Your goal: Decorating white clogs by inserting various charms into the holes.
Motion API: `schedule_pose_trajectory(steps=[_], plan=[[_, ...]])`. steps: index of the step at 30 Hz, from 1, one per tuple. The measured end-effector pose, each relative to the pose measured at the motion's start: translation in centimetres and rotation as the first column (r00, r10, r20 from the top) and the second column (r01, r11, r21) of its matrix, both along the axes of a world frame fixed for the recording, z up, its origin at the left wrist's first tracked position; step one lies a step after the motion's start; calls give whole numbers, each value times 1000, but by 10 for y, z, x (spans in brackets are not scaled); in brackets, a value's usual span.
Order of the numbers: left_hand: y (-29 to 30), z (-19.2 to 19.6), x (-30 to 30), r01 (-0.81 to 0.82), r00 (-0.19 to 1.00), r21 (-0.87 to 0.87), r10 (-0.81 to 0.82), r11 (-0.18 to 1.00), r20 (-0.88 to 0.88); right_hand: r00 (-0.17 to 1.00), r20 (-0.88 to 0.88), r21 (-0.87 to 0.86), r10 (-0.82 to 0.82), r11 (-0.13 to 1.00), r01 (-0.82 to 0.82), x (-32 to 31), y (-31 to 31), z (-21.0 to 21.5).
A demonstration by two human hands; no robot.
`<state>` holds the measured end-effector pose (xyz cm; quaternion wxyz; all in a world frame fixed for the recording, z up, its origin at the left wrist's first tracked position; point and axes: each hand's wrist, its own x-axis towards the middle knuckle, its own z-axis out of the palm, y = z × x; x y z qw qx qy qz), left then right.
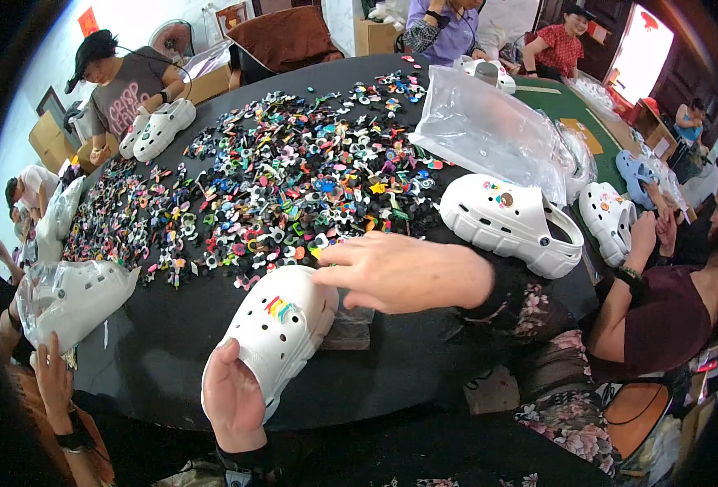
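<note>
A white clog (271, 341) is tilted in front of me at the table's near edge, toe pointing away. Its upper carries a small multicoloured charm (279, 308). My left hand (237, 398) grips the clog at its heel opening, the fingers partly hidden inside the shoe. My right hand (404, 272) reaches in from the right above the toe, fingers stretched out and apart, with nothing visible in them. Whether it touches the toe I cannot tell. Just beyond both hands spreads a heap of loose shoe charms (294, 178) in many colours.
Another white clog (509, 223) with charms stands to the right, before a clear plastic bag (489, 130). A bagged clog (79, 300) lies at the left, beside a co-worker's hand (51, 369). More clogs (164, 130) and people surround the black table (164, 357). A small clear packet (349, 333) lies beside my clog.
</note>
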<state>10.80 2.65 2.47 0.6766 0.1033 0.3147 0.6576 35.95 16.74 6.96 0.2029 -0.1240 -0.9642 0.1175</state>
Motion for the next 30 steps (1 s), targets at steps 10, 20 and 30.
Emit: schedule_pose_trajectory(steps=[10,20,30], plan=[[-9,11,-8,-13,1000,-12,13,1000,5,947,242,169,-210,971,172,63,-5,116],[-26,9,-26,-30,999,-42,32,999,43,906,241,104,-348,937,333,16,64,173],[-30,22,-21,-91,993,-25,88,996,-80,976,209,3,-60,998,61,-135,137,1]])
